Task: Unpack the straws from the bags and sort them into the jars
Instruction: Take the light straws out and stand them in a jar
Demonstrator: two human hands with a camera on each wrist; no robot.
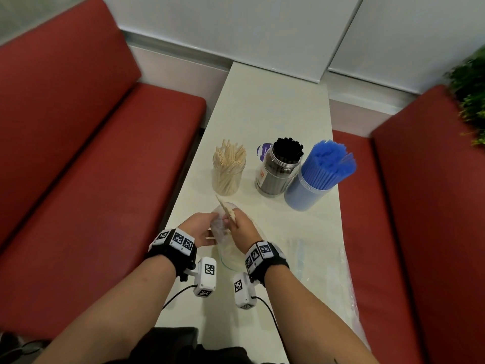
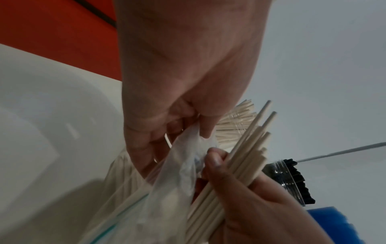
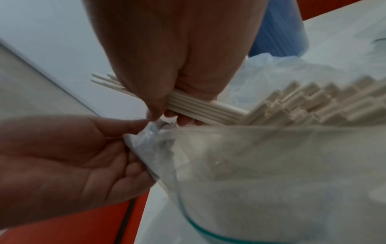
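Near the table's front edge my left hand (image 1: 210, 228) pinches the mouth of a clear zip bag (image 1: 231, 253) that holds beige straws (image 3: 313, 102). My right hand (image 1: 235, 219) grips a small bundle of beige straws (image 1: 225, 208), drawn partly out of the bag and pointing up and away. The left wrist view shows that bundle (image 2: 250, 148) in my right fist beside the bag's edge (image 2: 185, 158). Beyond my hands stand three jars: one with beige straws (image 1: 228, 172), one with black straws (image 1: 279, 169), and one packed with blue straws (image 1: 315, 179).
Crumpled clear bags (image 1: 320, 258) lie on the table's near right side. A purple and white disc (image 1: 262, 151) lies behind the black jar. Red bench seats (image 1: 91, 179) flank the narrow white table (image 1: 273, 106); a green plant (image 1: 469, 88) is at far right.
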